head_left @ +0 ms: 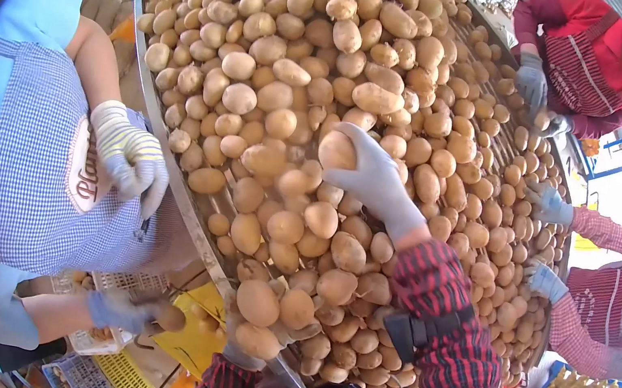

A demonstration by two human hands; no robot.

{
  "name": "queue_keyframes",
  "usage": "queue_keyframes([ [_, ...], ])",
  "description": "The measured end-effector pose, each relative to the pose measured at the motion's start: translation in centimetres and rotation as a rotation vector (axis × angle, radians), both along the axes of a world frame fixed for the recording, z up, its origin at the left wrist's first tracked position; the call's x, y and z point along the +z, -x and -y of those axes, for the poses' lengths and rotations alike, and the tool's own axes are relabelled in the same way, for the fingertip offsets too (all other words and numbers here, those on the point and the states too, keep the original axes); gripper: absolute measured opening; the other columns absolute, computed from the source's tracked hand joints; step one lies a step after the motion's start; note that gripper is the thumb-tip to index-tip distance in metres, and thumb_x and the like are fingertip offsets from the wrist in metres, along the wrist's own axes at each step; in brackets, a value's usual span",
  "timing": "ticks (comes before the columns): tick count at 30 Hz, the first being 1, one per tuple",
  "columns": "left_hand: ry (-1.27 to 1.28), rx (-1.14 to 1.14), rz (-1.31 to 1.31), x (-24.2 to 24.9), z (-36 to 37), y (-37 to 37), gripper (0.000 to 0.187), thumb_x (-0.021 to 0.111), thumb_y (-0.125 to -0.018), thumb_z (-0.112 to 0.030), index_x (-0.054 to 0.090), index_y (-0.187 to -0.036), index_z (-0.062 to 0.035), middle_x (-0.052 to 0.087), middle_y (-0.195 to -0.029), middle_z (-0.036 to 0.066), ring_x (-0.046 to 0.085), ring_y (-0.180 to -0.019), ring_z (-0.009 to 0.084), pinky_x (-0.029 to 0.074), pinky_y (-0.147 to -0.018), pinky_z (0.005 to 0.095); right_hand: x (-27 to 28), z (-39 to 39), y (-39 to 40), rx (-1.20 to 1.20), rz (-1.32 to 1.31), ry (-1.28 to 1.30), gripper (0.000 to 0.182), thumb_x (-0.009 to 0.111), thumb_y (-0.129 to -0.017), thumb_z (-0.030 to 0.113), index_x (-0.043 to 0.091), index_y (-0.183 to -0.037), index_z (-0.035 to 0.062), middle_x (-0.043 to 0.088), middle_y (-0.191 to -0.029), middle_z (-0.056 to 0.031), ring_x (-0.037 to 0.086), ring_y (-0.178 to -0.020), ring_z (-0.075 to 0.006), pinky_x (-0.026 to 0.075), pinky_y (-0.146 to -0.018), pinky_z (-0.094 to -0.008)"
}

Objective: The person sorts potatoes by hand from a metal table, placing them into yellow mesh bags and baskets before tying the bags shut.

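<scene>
My right hand (378, 179), in a grey glove, reaches over the heap of potatoes (259, 111). Its thumb and fingers close round a pale brown potato (337, 151). Low in the view, near the table's metal edge, my left hand (244, 357) is mostly hidden beneath several potatoes (258, 303) that it cradles. Its gloved fingertips show at the right of this handful. Both of my sleeves are red and black plaid, and a dark band with a device (404, 337) is strapped on my right forearm.
A metal rim (183, 197) borders the sorting table on the left. Beyond it stands a person in a checked apron (27, 171), one gloved hand holding a potato (169, 317). Crates (120, 377) and a yellow bag (196, 327) are below. Co-workers' gloved hands (533, 81) work along the right edge.
</scene>
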State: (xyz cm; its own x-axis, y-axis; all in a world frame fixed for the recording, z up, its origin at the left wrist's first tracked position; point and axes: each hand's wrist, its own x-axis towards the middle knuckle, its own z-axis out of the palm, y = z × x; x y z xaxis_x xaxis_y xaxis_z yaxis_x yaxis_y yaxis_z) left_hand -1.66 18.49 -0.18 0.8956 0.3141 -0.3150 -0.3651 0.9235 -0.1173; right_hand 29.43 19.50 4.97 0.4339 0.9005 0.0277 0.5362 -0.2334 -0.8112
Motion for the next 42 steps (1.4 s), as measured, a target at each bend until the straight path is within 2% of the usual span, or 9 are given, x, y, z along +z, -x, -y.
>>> queue_keyframes([
  [3,0.073,0.095,0.032,0.1,1.7,-0.2,0.075,0.049,-0.091,-0.069,0.052,-0.133,-0.0070,0.053,-0.138,0.011,0.047,-0.130,0.0466,0.037,-0.101,0.0774,3.3,4.7,1.1,-0.024,-0.967,-0.302,0.078,0.073,-0.073,0.014,0.043,-0.144,0.0030,0.054,-0.129,-0.0073,0.056,-0.117,-0.0204,0.048,-0.100,-0.0328],
  [9,-0.152,0.025,0.049,-0.2,1.5,0.0,0.073,0.045,-0.093,-0.067,0.044,-0.144,-0.0149,0.038,-0.154,0.017,0.033,-0.142,0.0429,0.037,-0.107,0.0675,2.0,11.5,7.2,-0.123,-1.278,-0.373,0.059,0.062,-0.094,0.036,0.048,-0.140,0.0026,0.062,-0.120,-0.0127,0.064,-0.099,-0.0263,0.057,-0.082,-0.0388],
  [13,-0.105,0.107,0.152,1.4,3.2,1.8,0.084,0.046,-0.092,-0.069,0.038,-0.148,-0.0066,0.037,-0.153,0.020,0.035,-0.141,0.0423,0.035,-0.110,0.0667,2.6,14.2,10.2,0.090,-1.951,-0.557,0.059,0.041,-0.103,0.048,0.050,-0.136,0.0005,0.066,-0.110,-0.0185,0.067,-0.095,-0.0326,0.059,-0.071,-0.0387],
  [18,-0.126,0.190,0.008,2.6,6.3,7.1,0.077,0.046,-0.092,-0.070,0.048,-0.140,-0.0100,0.038,-0.153,0.018,0.040,-0.137,0.0429,0.035,-0.109,0.0670,4.4,18.4,14.2,-0.073,-1.624,-0.447,0.068,0.049,-0.101,0.046,0.035,-0.150,0.0016,0.058,-0.132,-0.0137,0.064,-0.108,-0.0308,0.056,-0.089,-0.0479],
  [24,-0.078,0.397,-0.162,2.6,6.7,15.7,0.074,0.052,-0.093,-0.065,0.050,-0.134,-0.0038,0.052,-0.136,0.017,0.048,-0.129,0.0382,0.040,-0.108,0.0607,3.5,21.5,17.7,0.239,-1.410,-0.215,0.075,0.057,-0.097,0.044,0.032,-0.149,-0.0027,0.053,-0.137,-0.0183,0.064,-0.109,-0.0275,0.058,-0.084,-0.0387],
  [34,-0.074,0.260,-0.904,-7.4,5.9,28.8,0.045,0.052,-0.101,-0.040,0.050,-0.134,-0.0081,0.057,-0.125,0.008,0.056,-0.112,0.0265,0.050,-0.096,0.0426,3.7,20.6,20.8,-0.085,-1.277,-0.089,0.059,0.048,-0.102,0.038,0.041,-0.144,-0.0018,0.058,-0.130,-0.0162,0.062,-0.111,-0.0236,0.055,-0.088,-0.0332],
  [37,-0.547,0.061,-1.026,-3.9,6.8,25.1,0.046,0.052,-0.102,-0.036,0.048,-0.140,-0.0104,0.050,-0.142,0.011,0.050,-0.129,0.0258,0.044,-0.108,0.0446,3.5,20.5,22.2,0.015,-0.913,0.016,0.056,0.057,-0.094,0.038,0.047,-0.136,0.0021,0.060,-0.125,-0.0156,0.061,-0.110,-0.0246,0.052,-0.091,-0.0362],
  [40,-0.751,0.061,-0.404,-2.1,10.0,15.7,0.026,0.063,-0.090,-0.023,0.068,-0.112,-0.0116,0.063,-0.126,0.012,0.058,-0.119,0.0320,0.044,-0.105,0.0471,0.0,21.0,26.9,0.248,-0.555,-0.184,0.050,0.063,-0.087,0.035,0.054,-0.125,0.0047,0.062,-0.119,-0.0158,0.061,-0.105,-0.0274,0.051,-0.088,-0.0401],
  [42,-0.945,-0.155,-0.497,-0.8,10.1,10.9,0.026,0.062,-0.090,-0.023,0.068,-0.112,-0.0115,0.063,-0.125,0.012,0.058,-0.118,0.0319,0.044,-0.104,0.0469,-3.0,18.9,29.3,0.325,-0.355,-0.350,0.046,0.068,-0.082,0.033,0.058,-0.118,0.0064,0.063,-0.116,-0.0160,0.061,-0.102,-0.0293,0.051,-0.085,-0.0427],
])
